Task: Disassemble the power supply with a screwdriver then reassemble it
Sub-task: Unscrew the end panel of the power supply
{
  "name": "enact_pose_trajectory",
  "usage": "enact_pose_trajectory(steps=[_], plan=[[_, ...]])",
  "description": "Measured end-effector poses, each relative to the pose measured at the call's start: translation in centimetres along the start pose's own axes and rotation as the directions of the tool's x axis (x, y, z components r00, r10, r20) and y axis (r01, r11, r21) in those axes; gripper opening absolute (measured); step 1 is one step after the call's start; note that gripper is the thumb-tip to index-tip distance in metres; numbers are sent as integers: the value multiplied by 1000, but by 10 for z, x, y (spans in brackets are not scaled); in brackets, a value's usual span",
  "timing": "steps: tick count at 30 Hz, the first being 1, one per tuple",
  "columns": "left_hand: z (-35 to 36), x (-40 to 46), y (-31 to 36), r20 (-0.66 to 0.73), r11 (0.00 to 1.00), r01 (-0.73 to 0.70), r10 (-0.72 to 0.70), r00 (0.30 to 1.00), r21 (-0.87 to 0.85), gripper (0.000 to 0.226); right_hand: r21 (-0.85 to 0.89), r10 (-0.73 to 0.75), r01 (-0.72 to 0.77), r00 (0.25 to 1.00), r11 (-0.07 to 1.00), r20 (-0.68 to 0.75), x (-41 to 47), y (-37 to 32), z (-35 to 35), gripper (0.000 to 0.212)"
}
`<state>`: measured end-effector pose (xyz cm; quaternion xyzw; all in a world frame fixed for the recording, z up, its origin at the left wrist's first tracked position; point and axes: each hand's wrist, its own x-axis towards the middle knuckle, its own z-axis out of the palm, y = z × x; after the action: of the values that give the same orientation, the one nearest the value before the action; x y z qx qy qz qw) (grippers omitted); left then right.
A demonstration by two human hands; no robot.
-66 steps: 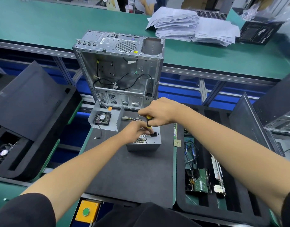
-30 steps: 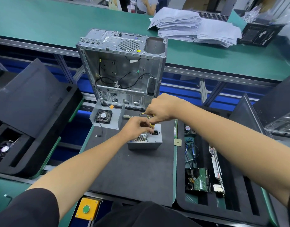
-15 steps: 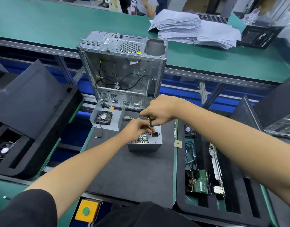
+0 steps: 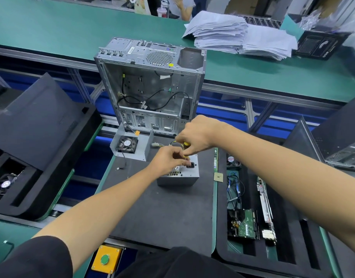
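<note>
Our right hand (image 4: pixel 194 135) is curled around the yellow handle of the screwdriver (image 4: pixel 185 144), holding it upright over the grey power supply (image 4: pixel 180 173) on the dark mat (image 4: pixel 162 207). Just below that grip, our left hand (image 4: pixel 168 158) rests on the supply's top with its fingertips pinched around the screwdriver's shaft. Beyond both hands stands the open computer case (image 4: pixel 152 89), with a fan bracket (image 4: pixel 130 145) left of them.

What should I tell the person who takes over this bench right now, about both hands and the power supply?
Right hand grips the yellow-handled screwdriver, upright over the power supply.
Left hand rests on the supply's top; its fingers pinch near the tip.
The supply sits on the dark mat, before the empty case; its cover with fan lies to the left.
Done: cover off.
Left: remaining screws, then reassembly.
</note>
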<state>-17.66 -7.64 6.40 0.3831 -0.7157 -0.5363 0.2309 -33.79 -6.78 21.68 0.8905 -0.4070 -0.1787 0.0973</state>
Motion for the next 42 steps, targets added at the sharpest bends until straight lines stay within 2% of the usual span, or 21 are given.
enact_pose_trajectory(steps=[2,6,8,10,14,15,20,25,29,33,38,42], plan=[[-1,0,1,20,1000,7,-7,1000,-26,16,19,-28,28,1000,999,3,-1,0,0,29],[-4,-2,5,49,999,-4,6,999,-40,7,56,-88,88,996,995,-5,0,-2,-2,42],[-4,-3,6,53,999,-15,17,998,-50,29,69,-103,104,994,992,-25,0,-2,-2,41],[-5,-3,6,69,996,-13,19,997,-83,39,51,-128,130,991,990,-36,1,-2,-1,29],[-4,1,0,90,998,7,-2,996,-62,12,27,-135,136,991,990,-24,2,0,0,16],[-4,2,-1,93,998,8,-3,996,-54,11,29,-127,128,992,991,-17,2,1,0,14],[-6,0,5,45,999,-45,46,998,-19,22,-43,-85,84,996,995,-12,4,-1,3,21],[-1,2,6,14,997,9,-8,1000,-79,20,-60,7,-6,1000,998,24,5,-2,6,40],[-4,1,5,54,992,26,-19,998,-127,11,-53,-1,1,1000,999,10,1,-4,8,31],[-6,0,3,67,986,40,-29,997,-162,13,-43,-54,53,998,998,-18,0,-1,1,35],[-7,-1,3,111,992,-11,25,994,-126,19,-70,-125,124,992,990,-23,2,0,-2,15],[-6,-2,5,143,991,6,13,990,-133,21,-120,-129,129,992,984,13,5,0,-2,26]])
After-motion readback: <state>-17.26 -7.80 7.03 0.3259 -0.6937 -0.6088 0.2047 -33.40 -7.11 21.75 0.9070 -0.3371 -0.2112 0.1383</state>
